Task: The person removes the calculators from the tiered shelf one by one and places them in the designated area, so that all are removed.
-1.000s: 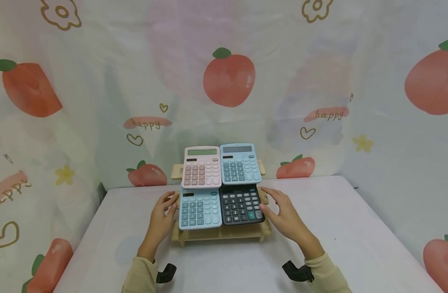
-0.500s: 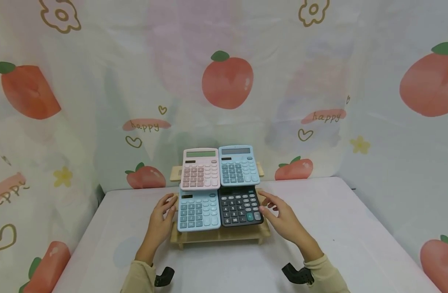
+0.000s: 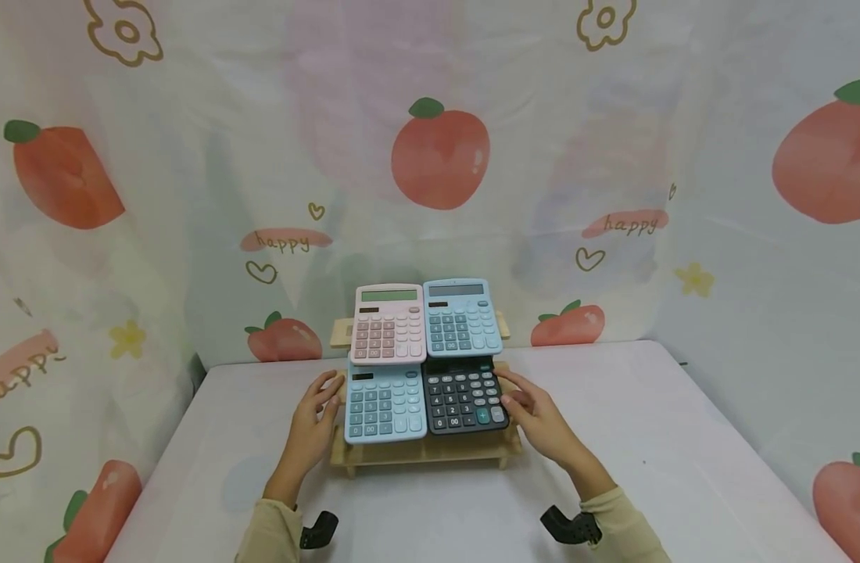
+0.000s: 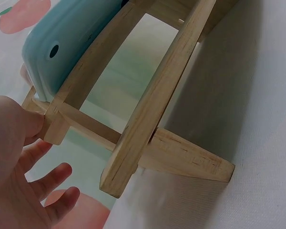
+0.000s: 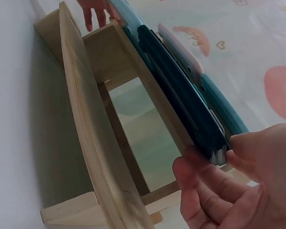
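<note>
A wooden rack (image 3: 430, 451) carries several calculators in two tiers. On its upper tier a pink calculator (image 3: 388, 324) leans beside a light blue calculator (image 3: 462, 317). Below them stand another light blue calculator (image 3: 385, 403) on the left and a black calculator (image 3: 466, 396) on the right. My left hand (image 3: 313, 417) is at the rack's left side; in the left wrist view its thumb (image 4: 31, 125) and index finger grip a rail end, other fingers loose. My right hand (image 3: 542, 418) pinches the black calculator's right edge, its thumb (image 5: 240, 148) on one side and fingers on the other.
The rack stands on a white-covered table (image 3: 430, 524) close to a fruit-printed backdrop (image 3: 440, 234). The rack's front rail (image 5: 86, 124) and short legs (image 4: 190, 157) stick out ahead of the calculators. A black camera mount (image 3: 571, 525) is on the right wrist.
My right hand's fingers have drawn in against the black calculator's right edge. The left hand stays at the rack's left side. The calculators keep their places; the head view shifts slightly.
</note>
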Demonstrator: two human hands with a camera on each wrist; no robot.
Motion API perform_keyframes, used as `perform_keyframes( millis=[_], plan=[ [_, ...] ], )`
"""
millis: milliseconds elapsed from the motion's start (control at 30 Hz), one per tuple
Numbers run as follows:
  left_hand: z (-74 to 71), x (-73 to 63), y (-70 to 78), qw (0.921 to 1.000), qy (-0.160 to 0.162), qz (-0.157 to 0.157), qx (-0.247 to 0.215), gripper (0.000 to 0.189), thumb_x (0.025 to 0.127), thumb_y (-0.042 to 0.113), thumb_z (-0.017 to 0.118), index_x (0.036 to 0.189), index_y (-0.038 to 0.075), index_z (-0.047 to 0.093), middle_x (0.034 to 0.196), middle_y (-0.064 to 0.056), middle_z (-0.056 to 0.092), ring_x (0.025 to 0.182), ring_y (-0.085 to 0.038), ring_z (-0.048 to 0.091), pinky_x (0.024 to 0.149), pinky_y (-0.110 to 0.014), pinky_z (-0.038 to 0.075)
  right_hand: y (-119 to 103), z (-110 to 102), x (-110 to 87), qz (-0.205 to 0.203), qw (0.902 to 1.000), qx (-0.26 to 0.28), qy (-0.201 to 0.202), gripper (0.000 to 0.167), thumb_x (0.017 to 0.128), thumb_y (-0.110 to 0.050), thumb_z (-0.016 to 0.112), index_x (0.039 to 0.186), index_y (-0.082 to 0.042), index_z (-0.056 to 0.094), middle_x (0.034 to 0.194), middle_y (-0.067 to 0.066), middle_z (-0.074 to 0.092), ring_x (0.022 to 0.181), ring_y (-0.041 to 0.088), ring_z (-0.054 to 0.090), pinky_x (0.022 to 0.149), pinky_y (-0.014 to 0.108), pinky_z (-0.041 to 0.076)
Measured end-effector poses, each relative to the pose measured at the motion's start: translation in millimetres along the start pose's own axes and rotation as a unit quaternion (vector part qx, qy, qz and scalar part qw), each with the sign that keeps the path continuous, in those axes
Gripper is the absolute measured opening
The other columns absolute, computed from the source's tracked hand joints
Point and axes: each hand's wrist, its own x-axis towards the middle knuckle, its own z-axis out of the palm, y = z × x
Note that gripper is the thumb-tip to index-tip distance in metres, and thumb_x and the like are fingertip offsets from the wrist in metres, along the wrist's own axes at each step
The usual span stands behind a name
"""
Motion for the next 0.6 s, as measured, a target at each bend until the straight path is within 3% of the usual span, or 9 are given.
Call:
perform_keyframes(
  millis=[200, 600],
  plan=[
    [-0.2, 0.3, 0.7, 1.0, -0.003, -0.006, 0.0, 0.042, 0.107, 0.011, 0.046, 0.148, 0.001, 0.049, 0.161, -0.013, 0.039, 0.149, -0.038, 0.035, 0.107, -0.056, 0.04, 0.7, -0.4, 1.4, 0.043, 0.9976, 0.053, -0.01, 0.049, 0.109, -0.013, 0.043, 0.157, -0.007, 0.034, 0.125, 0.032, 0.066, 0.09, 0.006, 0.069, 0.081, 0.022, 0.055],
    [0.7, 0.6, -2.4, 1.0, -0.004, -0.004, -0.001, 0.042, 0.107, 0.011, 0.046, 0.148, 0.002, 0.049, 0.161, -0.013, 0.038, 0.149, -0.039, 0.035, 0.108, -0.06, 0.039, 8.7, -2.4, 2.5, 0.055, 0.9926, 0.106, -0.021, 0.052, 0.108, -0.014, 0.046, 0.157, -0.004, 0.033, 0.128, 0.036, 0.063, 0.09, 0.004, 0.07, 0.08, 0.021, 0.056]
  ],
)
